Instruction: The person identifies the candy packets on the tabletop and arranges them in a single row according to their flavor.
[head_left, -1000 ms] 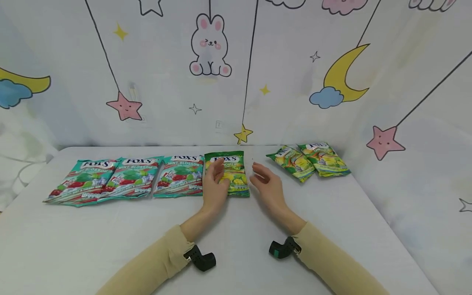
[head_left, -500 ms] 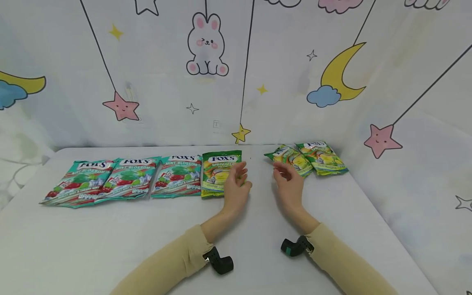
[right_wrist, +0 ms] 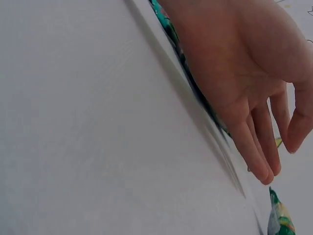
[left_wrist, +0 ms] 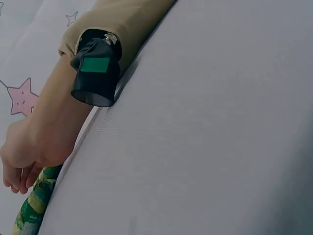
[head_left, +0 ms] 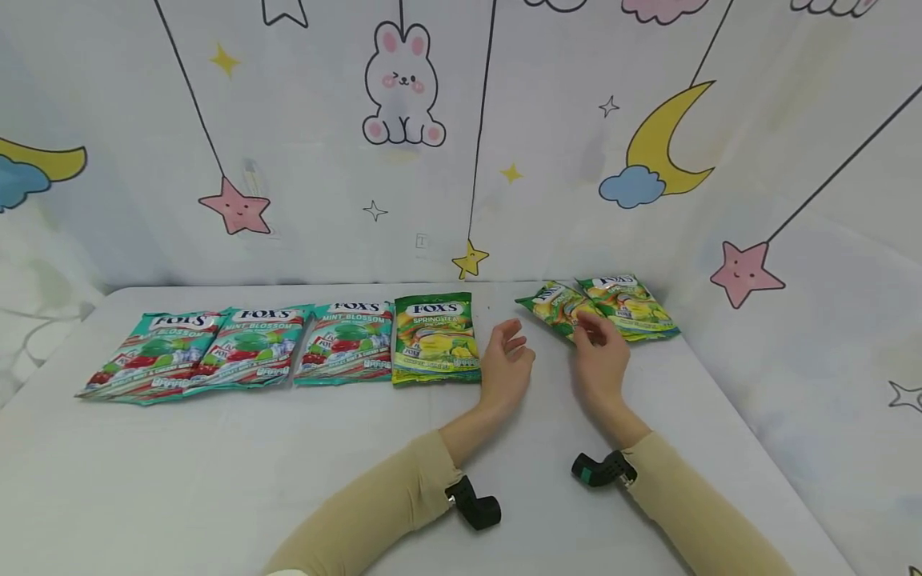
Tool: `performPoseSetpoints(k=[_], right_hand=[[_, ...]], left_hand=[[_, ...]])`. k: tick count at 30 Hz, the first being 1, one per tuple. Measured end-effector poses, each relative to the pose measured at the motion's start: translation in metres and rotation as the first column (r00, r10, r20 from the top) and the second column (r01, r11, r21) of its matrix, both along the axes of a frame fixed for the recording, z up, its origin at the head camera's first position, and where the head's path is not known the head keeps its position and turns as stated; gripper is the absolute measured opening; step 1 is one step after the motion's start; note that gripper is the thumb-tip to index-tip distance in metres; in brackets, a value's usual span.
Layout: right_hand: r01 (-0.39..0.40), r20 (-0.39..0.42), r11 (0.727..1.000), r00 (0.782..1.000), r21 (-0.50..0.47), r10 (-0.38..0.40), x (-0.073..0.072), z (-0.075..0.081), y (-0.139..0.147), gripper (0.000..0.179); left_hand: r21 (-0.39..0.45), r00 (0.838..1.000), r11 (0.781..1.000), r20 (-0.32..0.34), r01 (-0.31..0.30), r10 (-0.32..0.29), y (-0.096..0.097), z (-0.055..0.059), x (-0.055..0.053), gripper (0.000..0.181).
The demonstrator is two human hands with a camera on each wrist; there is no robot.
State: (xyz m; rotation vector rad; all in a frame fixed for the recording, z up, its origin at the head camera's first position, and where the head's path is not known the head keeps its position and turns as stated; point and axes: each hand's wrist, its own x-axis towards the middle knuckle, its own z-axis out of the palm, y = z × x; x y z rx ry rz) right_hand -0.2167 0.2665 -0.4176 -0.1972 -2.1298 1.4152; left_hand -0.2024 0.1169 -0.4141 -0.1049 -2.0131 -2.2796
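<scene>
My left hand (head_left: 506, 364) hovers just right of a green-yellow FOX'S Spring Tea candy bag (head_left: 432, 340), fingers loosely bent and holding nothing. The right wrist view has this hand (right_wrist: 244, 73) close up, palm showing. Farther right, my right hand (head_left: 602, 364) reaches over a tilted green candy bag (head_left: 553, 304), fingertips overlapping its lower right part. Seen from the left wrist, the right hand (left_wrist: 39, 147) hangs with relaxed fingers right by that bag (left_wrist: 34, 208). Another green candy bag (head_left: 637, 308) lies beside it, partly behind the fingers.
Three teal FOX'S Mint Blossom candy bags, the left (head_left: 158, 356), the middle (head_left: 252, 344) and the right (head_left: 353, 344), lie in a row on the white table (head_left: 216, 480). A printed cloth backdrop (head_left: 310, 216) rises behind the table. Each sleeve carries a small black wrist camera (head_left: 475, 508).
Both hands have moved right. The left hand has left the Spring Tea bag, which is now uncovered; the right hand has come over the tilted green bag. The bags appear to stay put.
</scene>
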Motion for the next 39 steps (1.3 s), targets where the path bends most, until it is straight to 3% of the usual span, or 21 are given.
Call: performPoseSetpoints(k=[6,12,17,26,39], right_hand=[[0.057,0.043,0.998,0.997,0.018,-0.058,-0.003,-0.002,0.017,0.03],[0.06,0.071,0.998,0.996,-0.001,-0.059,-0.005,-0.005,0.023,0.032],[0.073,0.078,0.997,0.994,-0.017,-0.071,-0.006,-0.005,0.021,0.031],[0.123,0.098,0.991,0.988,-0.046,-0.118,-0.001,-0.001,0.025,0.031],[0.108,0.124,0.992,0.987,-0.069,-0.099,-0.003,-0.002,0.029,0.033]], left_hand=[[-0.04,0.996,0.999,0.089,-0.02,0.023,0.027,0.001,-0.002,0.048],[-0.05,0.984,0.998,0.173,-0.042,0.05,0.047,0.004,-0.004,0.05],[-0.065,0.976,0.994,0.194,-0.091,0.102,0.057,0.003,-0.01,0.054],[0.015,0.976,0.989,0.164,-0.146,0.141,0.082,0.003,-0.018,0.057],[-0.102,0.969,0.969,0.078,-0.227,0.235,0.099,-0.005,-0.032,0.053]])
